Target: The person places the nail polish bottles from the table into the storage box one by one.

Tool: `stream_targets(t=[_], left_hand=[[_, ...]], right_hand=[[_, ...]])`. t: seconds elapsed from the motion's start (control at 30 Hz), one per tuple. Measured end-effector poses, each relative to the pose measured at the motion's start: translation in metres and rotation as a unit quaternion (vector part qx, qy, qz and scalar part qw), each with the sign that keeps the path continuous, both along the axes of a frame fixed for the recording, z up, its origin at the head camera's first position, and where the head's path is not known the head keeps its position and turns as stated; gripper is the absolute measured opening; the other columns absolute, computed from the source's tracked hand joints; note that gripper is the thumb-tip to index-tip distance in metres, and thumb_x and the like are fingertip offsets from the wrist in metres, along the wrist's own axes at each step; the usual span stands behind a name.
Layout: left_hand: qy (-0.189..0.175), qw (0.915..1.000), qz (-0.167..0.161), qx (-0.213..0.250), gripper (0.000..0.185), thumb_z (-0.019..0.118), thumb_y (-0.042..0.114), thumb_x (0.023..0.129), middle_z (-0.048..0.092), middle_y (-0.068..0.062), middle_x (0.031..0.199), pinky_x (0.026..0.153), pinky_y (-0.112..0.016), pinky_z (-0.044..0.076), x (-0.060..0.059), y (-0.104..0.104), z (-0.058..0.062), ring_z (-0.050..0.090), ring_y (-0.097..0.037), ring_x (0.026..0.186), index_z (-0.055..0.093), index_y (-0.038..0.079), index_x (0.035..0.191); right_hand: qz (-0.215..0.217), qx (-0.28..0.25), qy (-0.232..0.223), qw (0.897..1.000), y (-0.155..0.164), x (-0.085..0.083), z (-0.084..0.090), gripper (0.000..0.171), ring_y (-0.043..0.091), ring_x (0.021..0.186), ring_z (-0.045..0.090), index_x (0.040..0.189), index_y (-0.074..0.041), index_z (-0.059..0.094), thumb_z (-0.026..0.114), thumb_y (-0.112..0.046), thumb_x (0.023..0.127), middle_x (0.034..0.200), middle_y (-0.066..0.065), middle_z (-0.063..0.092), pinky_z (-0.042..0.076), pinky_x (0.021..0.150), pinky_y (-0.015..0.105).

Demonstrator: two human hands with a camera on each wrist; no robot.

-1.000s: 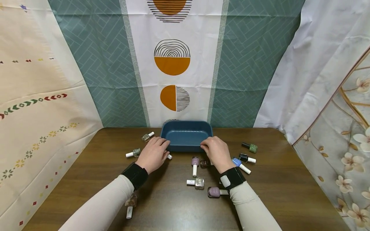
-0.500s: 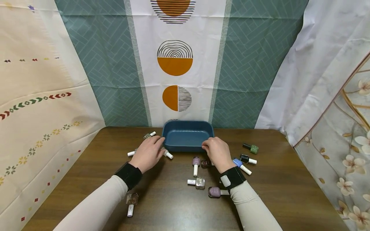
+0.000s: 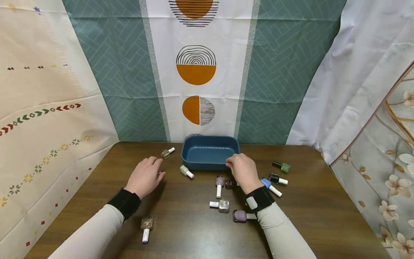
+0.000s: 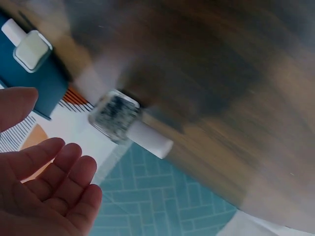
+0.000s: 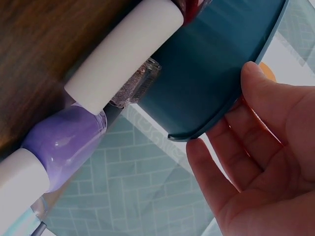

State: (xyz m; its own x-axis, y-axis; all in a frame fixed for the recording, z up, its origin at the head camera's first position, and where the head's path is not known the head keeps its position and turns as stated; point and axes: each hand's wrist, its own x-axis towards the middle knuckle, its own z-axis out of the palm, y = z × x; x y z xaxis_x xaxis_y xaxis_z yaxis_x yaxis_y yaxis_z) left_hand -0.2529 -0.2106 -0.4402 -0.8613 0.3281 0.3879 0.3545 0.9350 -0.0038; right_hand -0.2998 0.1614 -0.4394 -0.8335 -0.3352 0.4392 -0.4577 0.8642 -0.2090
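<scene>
1. Cloth hangs behind the tray.
2. Right hand pinches the tray's near-right rim.
3. Left hand, left of the tray, has thumb and fingers apart (glittery bottle nearby).
4. One purple bottle lies before the tray.

Dark brown wood-grain table, back corners rounded. Dark blue rectangular bin near back edge. Small white-capped glass bottles on their sides: olive-brown bottle left of bin; pale green bottle by bin's front left corner; lavender bottle beside dark brown bottle before bin; clear silvery bottle and mauve bottle nearer front; copper-glitter bottle front left; bright blue bottle beside black bottle at right. Farther back, black-capped green bottle.
</scene>
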Motion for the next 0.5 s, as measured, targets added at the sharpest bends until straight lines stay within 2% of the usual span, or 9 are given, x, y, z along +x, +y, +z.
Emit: stream_targets(t=[0.13,0.37,0.5], left_hand=[[0.011,0.9999,0.002,-0.008,0.049,0.087,0.017,0.097,0.069,-0.027,0.121,0.102,-0.057,0.055,0.003,-0.011,-0.001,0.067,-0.045,0.113,0.066,-0.011,0.131],[0.035,0.9992,0.013,-0.014,0.046,0.092,0.011,0.089,0.069,-0.025,0.109,0.090,-0.057,0.058,0.006,-0.028,-0.004,0.068,-0.045,0.098,0.068,-0.011,0.122],[0.027,0.9992,0.023,-0.018,0.043,0.090,0.009,0.089,0.069,-0.026,0.108,0.089,-0.058,0.058,0.004,-0.036,-0.008,0.068,-0.045,0.097,0.068,-0.011,0.120]], right_hand=[[-0.002,0.001,-0.003,1.000,0.000,0.000,0.000,0.005,0.028,0.093,0.072,0.101,-0.012,0.087,0.085,-0.015,0.098,0.094,0.003,0.077,0.061,0.083,0.047],[-0.004,0.001,-0.006,1.000,0.000,0.001,0.001,0.005,0.028,0.094,0.072,0.103,-0.013,0.087,0.085,-0.016,0.099,0.095,0.004,0.077,0.061,0.082,0.047],[-0.006,0.002,-0.002,1.000,0.000,0.002,0.001,0.005,0.028,0.093,0.072,0.103,-0.013,0.087,0.084,-0.017,0.099,0.094,0.003,0.077,0.062,0.082,0.046]])
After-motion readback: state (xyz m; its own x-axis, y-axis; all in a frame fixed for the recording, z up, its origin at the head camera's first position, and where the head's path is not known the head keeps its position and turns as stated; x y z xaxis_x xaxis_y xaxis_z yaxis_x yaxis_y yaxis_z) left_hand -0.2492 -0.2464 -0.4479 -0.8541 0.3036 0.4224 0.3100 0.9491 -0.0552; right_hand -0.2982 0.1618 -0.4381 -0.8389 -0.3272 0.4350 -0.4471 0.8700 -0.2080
